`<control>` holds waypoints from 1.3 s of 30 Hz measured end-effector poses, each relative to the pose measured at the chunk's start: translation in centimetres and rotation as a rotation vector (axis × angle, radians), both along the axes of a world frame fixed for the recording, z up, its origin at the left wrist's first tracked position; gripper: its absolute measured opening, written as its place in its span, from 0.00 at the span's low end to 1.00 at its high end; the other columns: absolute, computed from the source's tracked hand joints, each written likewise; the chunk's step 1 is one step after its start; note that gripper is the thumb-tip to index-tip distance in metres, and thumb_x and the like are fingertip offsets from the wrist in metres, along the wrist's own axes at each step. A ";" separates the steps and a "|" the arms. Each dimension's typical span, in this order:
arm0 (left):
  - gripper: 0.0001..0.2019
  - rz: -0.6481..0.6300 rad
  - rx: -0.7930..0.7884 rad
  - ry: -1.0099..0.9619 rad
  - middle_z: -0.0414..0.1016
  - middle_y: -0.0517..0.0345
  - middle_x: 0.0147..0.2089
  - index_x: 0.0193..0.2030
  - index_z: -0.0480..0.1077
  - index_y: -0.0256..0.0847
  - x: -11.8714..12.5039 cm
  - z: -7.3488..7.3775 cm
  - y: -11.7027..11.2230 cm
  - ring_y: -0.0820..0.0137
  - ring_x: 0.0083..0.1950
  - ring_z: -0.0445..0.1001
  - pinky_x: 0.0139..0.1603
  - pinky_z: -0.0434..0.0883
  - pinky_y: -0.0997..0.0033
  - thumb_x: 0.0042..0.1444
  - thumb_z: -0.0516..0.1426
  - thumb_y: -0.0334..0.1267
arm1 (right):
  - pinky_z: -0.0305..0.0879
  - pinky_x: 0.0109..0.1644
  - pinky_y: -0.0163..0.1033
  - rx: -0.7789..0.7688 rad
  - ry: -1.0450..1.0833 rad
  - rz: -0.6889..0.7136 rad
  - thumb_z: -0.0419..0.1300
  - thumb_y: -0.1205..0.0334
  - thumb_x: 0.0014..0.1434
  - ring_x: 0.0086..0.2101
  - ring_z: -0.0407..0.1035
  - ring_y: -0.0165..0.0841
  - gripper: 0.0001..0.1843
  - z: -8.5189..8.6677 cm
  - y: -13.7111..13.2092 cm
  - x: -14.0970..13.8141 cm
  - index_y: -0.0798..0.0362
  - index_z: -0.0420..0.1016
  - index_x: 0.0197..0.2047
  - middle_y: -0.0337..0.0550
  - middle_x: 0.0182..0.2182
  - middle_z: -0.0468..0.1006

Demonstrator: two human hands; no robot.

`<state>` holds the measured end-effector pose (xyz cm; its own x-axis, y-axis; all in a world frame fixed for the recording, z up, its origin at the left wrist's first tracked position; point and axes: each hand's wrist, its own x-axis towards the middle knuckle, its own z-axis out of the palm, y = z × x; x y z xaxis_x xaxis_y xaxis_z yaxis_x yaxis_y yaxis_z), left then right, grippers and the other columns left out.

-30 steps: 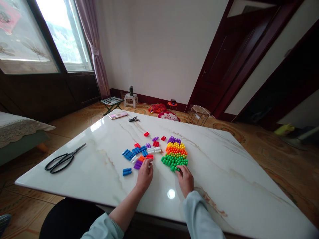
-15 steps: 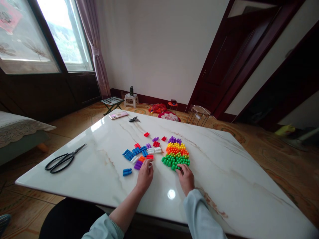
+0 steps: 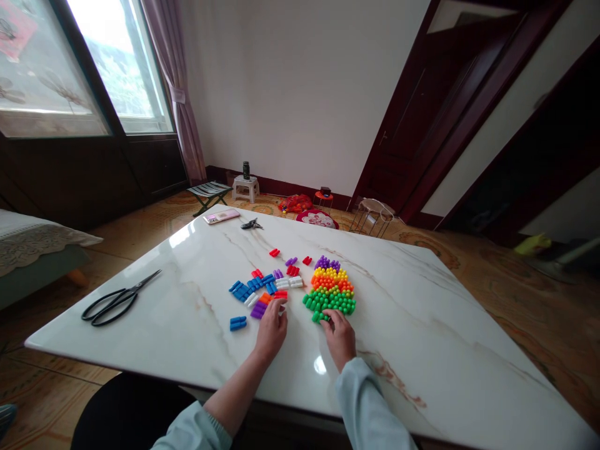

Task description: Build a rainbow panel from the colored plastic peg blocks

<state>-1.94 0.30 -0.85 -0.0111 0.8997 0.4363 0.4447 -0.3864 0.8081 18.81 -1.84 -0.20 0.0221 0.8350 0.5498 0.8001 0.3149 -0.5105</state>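
My right hand (image 3: pixel 340 337) pinches a small green plastic piece (image 3: pixel 319 317) at the near edge of a colourful cluster. That cluster lies in bands: purple (image 3: pixel 327 263), yellow (image 3: pixel 330 274), orange (image 3: pixel 328 283) and green (image 3: pixel 344 305) knobbed pieces, packed closely together. My left hand (image 3: pixel 271 328) rests on the table with its fingers curved and slightly apart, nothing visible in them. Just beyond its fingertips lie red pieces (image 3: pixel 280 294), orange pieces (image 3: pixel 265 298) and purple pieces (image 3: pixel 258 310). Blue pieces (image 3: pixel 241 290) and white pieces (image 3: pixel 290 283) are strewn around there too.
On the white marble-patterned table (image 3: pixel 187 300), black-handled scissors (image 3: pixel 117 303) lie at the left. A phone (image 3: pixel 221 216) and a dark clipper-like tool (image 3: pixel 252 224) lie near the far edge. A separate blue pair (image 3: pixel 238 323) sits left of my left hand. Stools stand beyond.
My right hand has shifted left along the cluster's near edge, and the green piece at its fingertips has moved left with it. My left hand stays in place.
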 end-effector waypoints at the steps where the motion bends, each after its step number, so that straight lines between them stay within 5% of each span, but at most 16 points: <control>1: 0.17 0.002 -0.001 -0.005 0.71 0.50 0.47 0.49 0.66 0.40 0.0 0.0 0.0 0.67 0.42 0.73 0.44 0.71 0.64 0.54 0.49 0.27 | 0.68 0.39 0.38 0.009 0.004 0.004 0.54 0.60 0.62 0.35 0.71 0.34 0.10 0.0 0.1 -0.4 0.53 0.74 0.40 0.45 0.34 0.77; 8: 0.16 0.012 -0.007 -0.014 0.72 0.49 0.47 0.48 0.67 0.40 0.1 0.0 0.0 0.67 0.42 0.73 0.43 0.72 0.65 0.53 0.49 0.26 | 0.68 0.40 0.37 0.165 0.114 0.010 0.54 0.62 0.63 0.31 0.68 0.30 0.07 0.3 -0.6 -1.8 0.54 0.72 0.39 0.46 0.36 0.74; 22: 0.19 -0.016 0.002 -0.002 0.71 0.50 0.48 0.48 0.67 0.40 0.0 -0.3 0.1 0.67 0.45 0.73 0.45 0.72 0.66 0.51 0.49 0.22 | 0.59 0.35 0.33 -0.191 -0.255 0.223 0.53 0.62 0.63 0.32 0.72 0.29 0.07 1.0 -3.5 -3.4 0.50 0.72 0.37 0.38 0.33 0.76; 31: 0.16 -0.133 0.035 0.198 0.73 0.51 0.44 0.35 0.74 0.40 0.0 1.2 -0.4 0.63 0.50 0.70 0.52 0.69 0.59 0.45 0.51 0.20 | 0.54 0.33 0.36 -0.166 -0.420 0.172 0.48 0.65 0.65 0.30 0.71 0.30 0.09 0.6 -3.4 -4.2 0.50 0.68 0.37 0.38 0.31 0.75; 35: 0.18 -0.177 -0.002 0.291 0.74 0.51 0.47 0.42 0.75 0.42 -1.2 2.7 -0.1 0.64 0.50 0.71 0.53 0.69 0.59 0.50 0.51 0.22 | 0.52 0.32 0.36 -0.148 -0.442 0.176 0.46 0.66 0.65 0.29 0.70 0.30 0.10 0.5 -3.3 -4.2 0.50 0.68 0.37 0.39 0.31 0.75; 39: 0.21 -0.118 0.039 0.553 0.66 0.51 0.62 0.56 0.69 0.46 -3.1 3.7 0.6 0.57 0.65 0.60 0.66 0.55 0.46 0.55 0.54 0.29 | 0.52 0.32 0.36 -0.131 -0.437 0.179 0.45 0.65 0.66 0.28 0.70 0.29 0.11 0.5 -3.2 -4.1 0.50 0.68 0.38 0.39 0.31 0.75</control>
